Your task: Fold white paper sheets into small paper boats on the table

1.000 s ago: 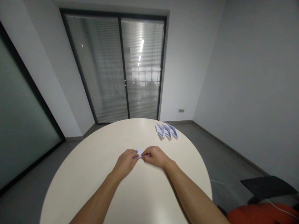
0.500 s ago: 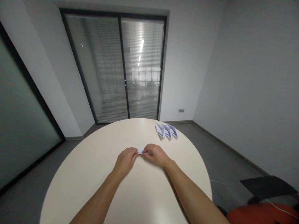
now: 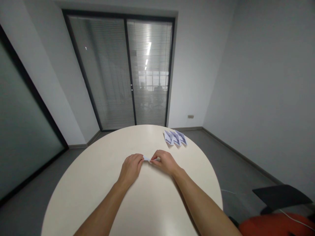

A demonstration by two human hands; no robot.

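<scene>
A small piece of pale folded paper (image 3: pixel 147 159) spans the gap between my two hands, just above or on the round table (image 3: pixel 157 203). My left hand (image 3: pixel 131 166) pinches its left end, fingers closed together. At the other end my right hand (image 3: pixel 164 160) grips the paper between thumb and fingertips. Most of the paper is covered by my fingers, so its full shape is hidden. Beyond my right hand, three folded paper pieces (image 3: pixel 175 138) in white and bluish grey lie overlapping in a row near the table's far right edge.
An orange-red chair seat (image 3: pixel 273 225) with a black part (image 3: pixel 283 196) above it stands at the lower right, with a thin white cable across it. Behind the table is a dark-framed glass partition (image 3: pixel 152 98) with blinds.
My hands have drifted slightly apart, with the left one moving a little left and up. A bit more of the paper shows between them. The three folded pieces lie as before.
</scene>
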